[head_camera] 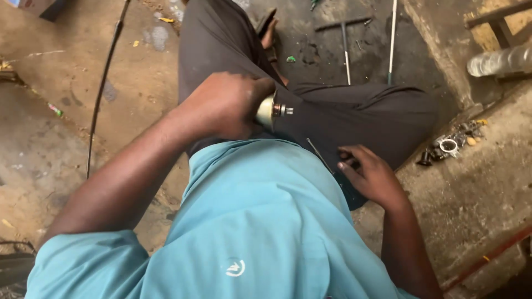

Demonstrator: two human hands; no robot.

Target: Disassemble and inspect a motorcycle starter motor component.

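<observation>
The left hand (224, 105) is wrapped tight around a small brass-coloured metal part (271, 111) over the lap, at centre. The right hand (368, 174) pinches a thin wire (320, 155) at four o'clock. A T-handled wrench (344, 39) lies on the floor (61, 72) at one o'clock, a carburettor (451, 145) at three.

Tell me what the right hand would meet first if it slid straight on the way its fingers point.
The right hand points up-left along the lap; first in line looks like the thin metal rod at its fingertips, though depth is unclear.

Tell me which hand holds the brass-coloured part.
The left hand: it is closed around the brass-coloured cylindrical part over the lap. The right hand rests lower on the dark trousers, pinching a thin wire.
</observation>
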